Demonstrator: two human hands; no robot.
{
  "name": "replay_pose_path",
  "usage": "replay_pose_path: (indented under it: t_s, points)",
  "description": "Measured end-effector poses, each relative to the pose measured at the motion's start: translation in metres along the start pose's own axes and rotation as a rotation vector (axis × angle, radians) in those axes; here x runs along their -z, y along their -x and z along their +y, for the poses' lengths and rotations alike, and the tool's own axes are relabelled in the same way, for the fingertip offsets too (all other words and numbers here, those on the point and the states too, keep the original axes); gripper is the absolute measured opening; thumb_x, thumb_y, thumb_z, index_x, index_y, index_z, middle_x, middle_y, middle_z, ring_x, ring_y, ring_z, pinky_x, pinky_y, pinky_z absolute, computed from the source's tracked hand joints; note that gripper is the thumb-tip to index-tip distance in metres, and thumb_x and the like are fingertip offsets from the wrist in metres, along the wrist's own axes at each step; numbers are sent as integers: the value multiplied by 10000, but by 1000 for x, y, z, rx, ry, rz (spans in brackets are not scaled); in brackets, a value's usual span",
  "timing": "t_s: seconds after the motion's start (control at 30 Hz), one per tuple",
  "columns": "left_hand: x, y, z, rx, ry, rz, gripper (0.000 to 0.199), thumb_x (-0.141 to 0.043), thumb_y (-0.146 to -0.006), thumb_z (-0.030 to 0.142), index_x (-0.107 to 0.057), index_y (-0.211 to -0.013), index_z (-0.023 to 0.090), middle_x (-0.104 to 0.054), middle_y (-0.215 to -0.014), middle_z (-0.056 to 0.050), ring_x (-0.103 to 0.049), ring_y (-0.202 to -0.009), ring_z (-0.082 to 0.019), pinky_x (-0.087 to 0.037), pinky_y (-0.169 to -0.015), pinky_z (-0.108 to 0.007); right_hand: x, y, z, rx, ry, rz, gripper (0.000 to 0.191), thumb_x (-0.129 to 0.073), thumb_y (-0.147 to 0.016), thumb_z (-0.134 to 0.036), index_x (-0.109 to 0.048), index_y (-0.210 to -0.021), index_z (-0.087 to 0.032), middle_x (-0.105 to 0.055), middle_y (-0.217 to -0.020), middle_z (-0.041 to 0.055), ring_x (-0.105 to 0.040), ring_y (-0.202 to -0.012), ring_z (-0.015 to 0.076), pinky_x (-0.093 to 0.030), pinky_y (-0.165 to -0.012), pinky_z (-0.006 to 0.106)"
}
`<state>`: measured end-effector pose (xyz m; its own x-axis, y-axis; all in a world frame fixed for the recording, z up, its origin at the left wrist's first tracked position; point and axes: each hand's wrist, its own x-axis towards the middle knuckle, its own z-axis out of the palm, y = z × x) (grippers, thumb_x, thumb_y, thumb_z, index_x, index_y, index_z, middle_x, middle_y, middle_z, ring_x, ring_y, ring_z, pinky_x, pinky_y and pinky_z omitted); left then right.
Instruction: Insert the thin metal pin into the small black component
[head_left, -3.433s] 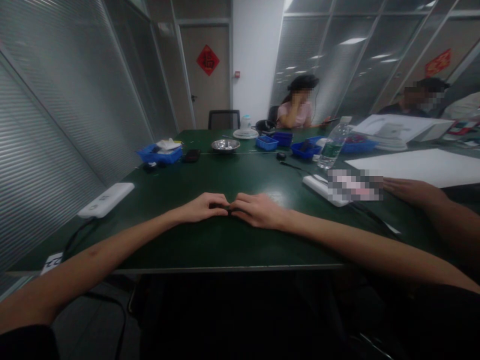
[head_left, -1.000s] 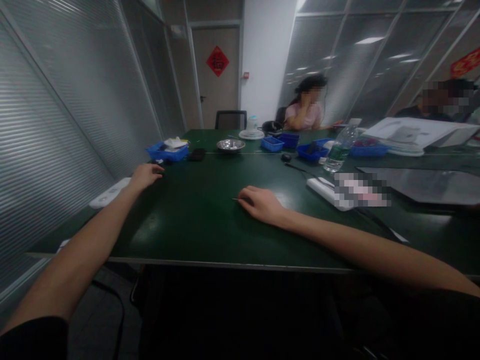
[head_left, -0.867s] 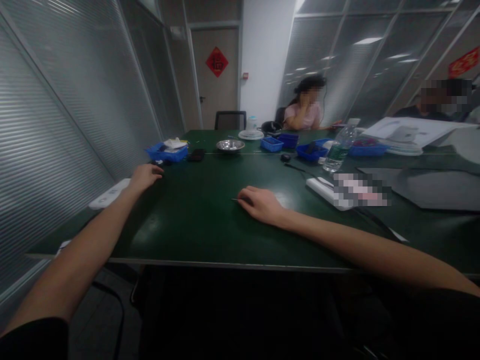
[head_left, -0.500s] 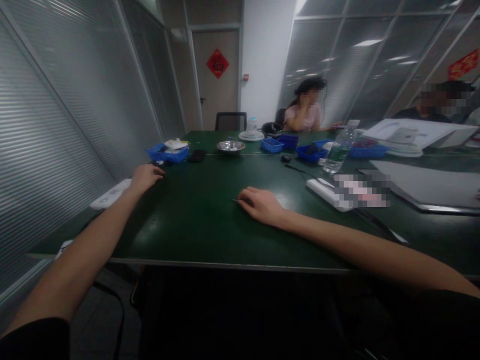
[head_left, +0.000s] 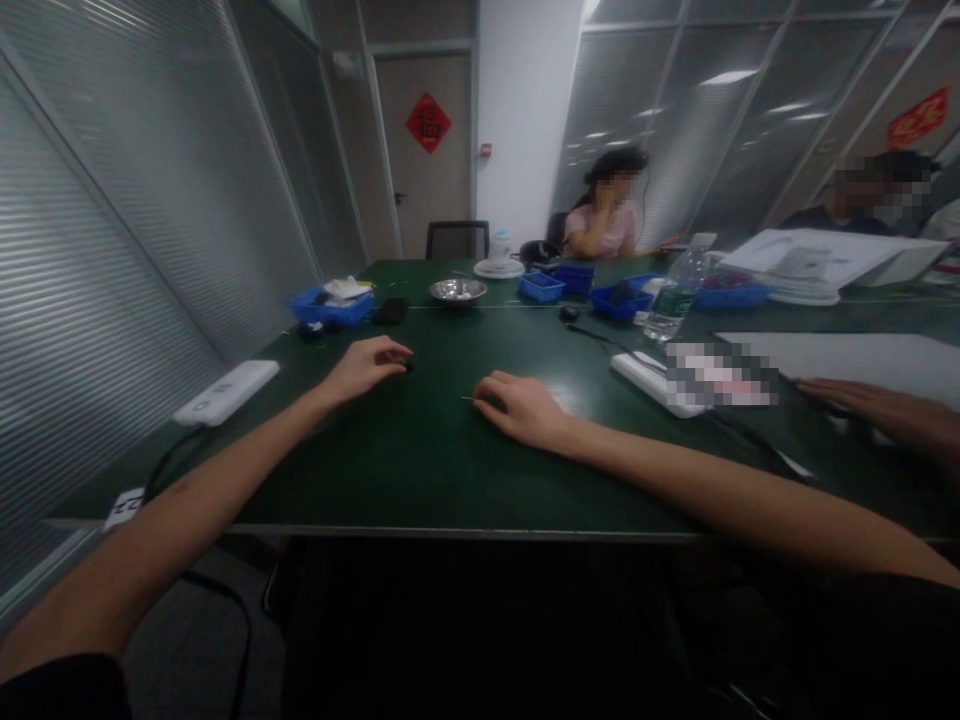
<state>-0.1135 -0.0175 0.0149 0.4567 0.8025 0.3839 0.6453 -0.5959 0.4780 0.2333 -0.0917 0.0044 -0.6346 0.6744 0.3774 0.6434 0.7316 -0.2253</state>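
My left hand (head_left: 361,368) is over the left-middle of the table, thumb and fingertips pinched on a small black piece (head_left: 408,367) too tiny to name. Facing it, my right hand (head_left: 521,412) rests low over the dark green table (head_left: 420,460). A thin, light, needle-like pin (head_left: 466,398) sticks out leftward from its closed fingertips. The two hands are apart, with bare tabletop between them. Beyond my left hand stands a blue basket (head_left: 334,308) with white tissue and other items in it.
A metal bowl (head_left: 458,291) stands farther back. Rightward are a water bottle (head_left: 673,295), a white power strip (head_left: 645,385) and several blue baskets. Another power strip (head_left: 229,392) lies on the left. A co-worker's hand (head_left: 847,395) reaches in at right; other people sit across.
My left hand has moved right from beside the blue basket, and a small black piece now shows at its fingertips. My right hand stays nearly still. A co-worker's hand has appeared at right.
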Motion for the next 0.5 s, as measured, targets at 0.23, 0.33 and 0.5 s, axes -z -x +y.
replay_pose_path:
  t_s: [0.23, 0.33, 0.5]
  points:
    - [-42, 8, 69, -169, 192, -192, 409, -722, -927, 278, -669, -1329, 221, -703, -1095, -65, -669, -989, -204, -524, -828, -330, 1, 2, -3, 52, -29, 78, 179, -583, -1008, -319, -640, -1130, -200, -680, -1066, 52, -631, -854, 167, -442, -732, 279]
    - [-44, 11, 71, -161, 200, -203, 441, -724, -929, 258, -645, -1362, 226, -706, -1079, -56, -669, -963, -198, -512, -818, -324, 3, 2, -5, 61, -46, 59, 164, -594, -993, -312, -639, -1105, -200, -682, -1052, 49, -630, -843, 162, -439, -730, 275]
    - [-46, 14, 74, -174, 257, -217, 416, -720, -935, 255, -654, -1345, 229, -700, -1084, -57, -670, -984, -207, -513, -856, -340, 9, 2, -11, 58, -46, 1, 164, -592, -988, -306, -644, -1103, -202, -686, -1062, 53, -637, -851, 167, -435, -734, 278]
